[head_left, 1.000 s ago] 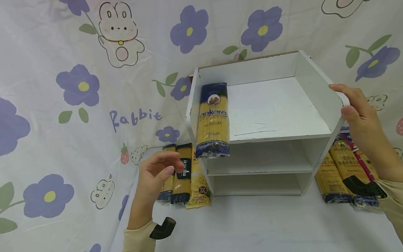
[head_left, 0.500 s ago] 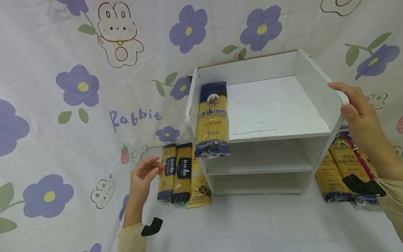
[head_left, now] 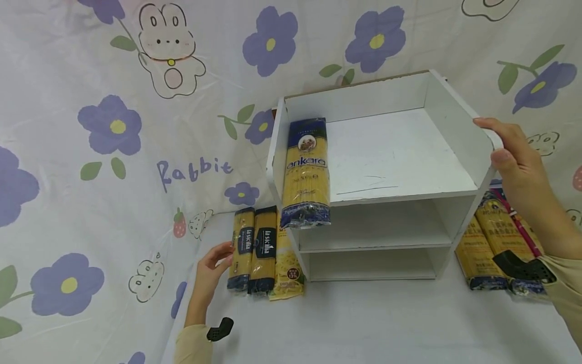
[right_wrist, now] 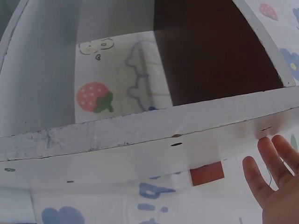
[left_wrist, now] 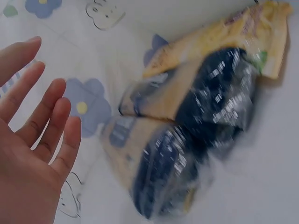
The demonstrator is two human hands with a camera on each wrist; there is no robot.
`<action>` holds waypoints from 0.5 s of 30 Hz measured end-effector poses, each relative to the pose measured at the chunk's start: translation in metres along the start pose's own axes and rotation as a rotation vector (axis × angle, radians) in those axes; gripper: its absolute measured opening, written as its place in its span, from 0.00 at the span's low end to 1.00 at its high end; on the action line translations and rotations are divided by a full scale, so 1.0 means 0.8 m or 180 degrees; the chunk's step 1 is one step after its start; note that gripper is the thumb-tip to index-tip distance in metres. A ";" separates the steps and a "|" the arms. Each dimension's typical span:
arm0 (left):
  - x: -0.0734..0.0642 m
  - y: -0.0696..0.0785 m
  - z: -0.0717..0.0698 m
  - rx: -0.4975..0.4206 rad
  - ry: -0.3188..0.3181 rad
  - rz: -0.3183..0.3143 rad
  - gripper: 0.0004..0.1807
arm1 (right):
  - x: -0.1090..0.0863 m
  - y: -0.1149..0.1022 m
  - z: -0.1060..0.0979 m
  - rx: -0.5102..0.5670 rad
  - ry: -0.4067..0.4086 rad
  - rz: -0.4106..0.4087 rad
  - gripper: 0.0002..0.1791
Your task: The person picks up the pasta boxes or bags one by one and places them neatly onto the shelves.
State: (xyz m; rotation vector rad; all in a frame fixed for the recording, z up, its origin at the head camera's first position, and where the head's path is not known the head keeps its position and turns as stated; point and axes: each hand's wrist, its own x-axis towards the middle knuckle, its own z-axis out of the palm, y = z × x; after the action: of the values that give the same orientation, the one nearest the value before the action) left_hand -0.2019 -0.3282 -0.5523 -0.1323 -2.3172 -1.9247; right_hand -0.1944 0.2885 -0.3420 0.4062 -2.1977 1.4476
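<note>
My left hand (head_left: 212, 270) is beside the leftmost la sicilia spaghetti pack (head_left: 241, 258), fingertips close to its left edge in the head view. In the left wrist view a gap separates the loosely bent fingers (left_wrist: 49, 114) from that spaghetti pack (left_wrist: 159, 172); nothing is held. My right hand (head_left: 522, 169) grips the front upper corner of the white shelf unit's (head_left: 464, 119) right side panel. In the right wrist view several fingers of that hand (right_wrist: 280, 186) lie against the outer face of the panel. An ankara spaghetti pack (head_left: 306, 174) lies on the top shelf, at its left wall.
A second la sicilia pack (head_left: 263, 253) and a yellow noodle bag (head_left: 287, 270) lie left of the unit. Several yellow pasta packs (head_left: 495, 237) lie on its right. Two lower compartments (head_left: 373, 227) face the front. A printed cloth (head_left: 113, 212) hangs behind.
My left hand has drawn back left and down from near the ankara pack to the leftmost la sicilia pack, uncovering its label. My right hand stays on the panel.
</note>
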 end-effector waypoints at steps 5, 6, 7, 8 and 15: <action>0.001 -0.023 -0.002 0.0502 0.0026 -0.0213 0.24 | 0.000 -0.002 0.001 -0.0047 0.0018 0.0037 0.25; 0.001 -0.026 -0.003 0.0592 0.0027 -0.0260 0.25 | 0.000 -0.002 0.001 -0.0043 0.0021 0.0030 0.25; 0.001 -0.028 -0.003 0.0684 0.0020 -0.0304 0.26 | 0.000 -0.002 0.001 -0.0050 0.0022 0.0033 0.25; 0.001 -0.031 -0.003 0.0769 0.0009 -0.0349 0.27 | 0.000 -0.002 0.001 -0.0041 0.0018 0.0030 0.25; 0.007 -0.046 -0.004 0.1063 -0.0201 -0.0601 0.33 | 0.000 -0.002 0.001 -0.0002 0.0028 0.0031 0.25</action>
State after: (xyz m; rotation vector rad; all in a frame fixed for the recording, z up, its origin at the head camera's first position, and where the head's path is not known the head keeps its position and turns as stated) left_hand -0.2131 -0.3378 -0.5865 0.0618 -2.7408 -1.5932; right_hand -0.1936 0.2871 -0.3410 0.3887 -2.1959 1.4511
